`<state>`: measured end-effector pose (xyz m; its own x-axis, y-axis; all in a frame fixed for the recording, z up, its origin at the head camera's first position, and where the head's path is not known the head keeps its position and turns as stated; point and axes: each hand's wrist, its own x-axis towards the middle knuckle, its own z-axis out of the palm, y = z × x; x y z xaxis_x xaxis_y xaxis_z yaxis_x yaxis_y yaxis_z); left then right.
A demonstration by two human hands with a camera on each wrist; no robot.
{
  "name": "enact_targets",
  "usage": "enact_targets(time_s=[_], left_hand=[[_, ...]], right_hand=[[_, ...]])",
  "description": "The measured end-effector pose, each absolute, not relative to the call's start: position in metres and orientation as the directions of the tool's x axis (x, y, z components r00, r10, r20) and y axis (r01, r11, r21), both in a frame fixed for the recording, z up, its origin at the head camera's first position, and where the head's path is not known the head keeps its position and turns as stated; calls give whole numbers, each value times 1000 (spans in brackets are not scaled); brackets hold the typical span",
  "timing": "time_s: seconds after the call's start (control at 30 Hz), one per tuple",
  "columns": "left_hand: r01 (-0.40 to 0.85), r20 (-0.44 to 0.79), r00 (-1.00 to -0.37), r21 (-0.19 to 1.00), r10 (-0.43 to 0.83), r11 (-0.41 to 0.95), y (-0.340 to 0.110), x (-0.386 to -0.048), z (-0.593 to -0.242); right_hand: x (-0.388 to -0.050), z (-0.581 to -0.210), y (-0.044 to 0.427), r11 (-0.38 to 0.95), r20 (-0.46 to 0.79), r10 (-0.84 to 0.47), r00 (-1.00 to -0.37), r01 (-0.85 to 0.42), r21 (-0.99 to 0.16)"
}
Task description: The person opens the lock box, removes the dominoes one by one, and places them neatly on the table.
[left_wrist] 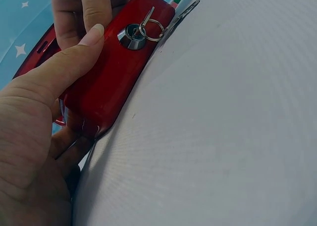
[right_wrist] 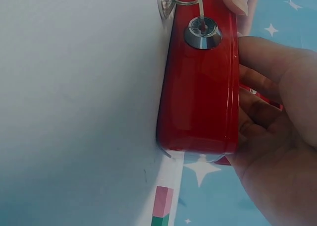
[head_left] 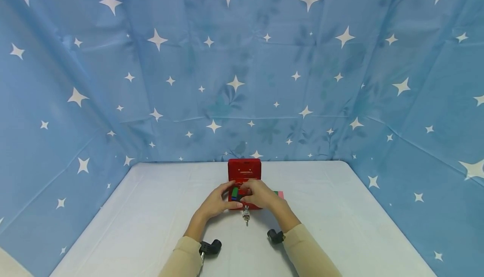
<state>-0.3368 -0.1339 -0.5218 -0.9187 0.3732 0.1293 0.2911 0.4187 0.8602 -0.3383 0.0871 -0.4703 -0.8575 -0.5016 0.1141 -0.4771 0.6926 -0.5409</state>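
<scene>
Red box point(right_wrist: 200, 97); hands point(head_left: 216, 203) point(head_left: 262, 193) angled inward

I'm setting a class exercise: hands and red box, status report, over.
Left hand holding red box. Right hand reaching inside, grip hidden. Lid open, out of the way.

2 arms point(head_left: 308, 247) reach forward to the red box point(right_wrist: 200, 97). The left hand point(head_left: 216, 202) grips its left side, thumb point(left_wrist: 74, 62) across the front rim. The right hand point(head_left: 261, 193) bends over its right half, fingers point(right_wrist: 260, 107) curled inside, tips partly hidden.
</scene>
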Motion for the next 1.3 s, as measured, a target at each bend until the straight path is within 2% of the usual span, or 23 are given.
enact_targets(time_s=[1.3], left_hand=[[298, 138, -917, 861, 374, 413, -133, -336, -520]], right_hand=[[-351, -473, 82, 707, 66, -503, -862, -454, -542]])
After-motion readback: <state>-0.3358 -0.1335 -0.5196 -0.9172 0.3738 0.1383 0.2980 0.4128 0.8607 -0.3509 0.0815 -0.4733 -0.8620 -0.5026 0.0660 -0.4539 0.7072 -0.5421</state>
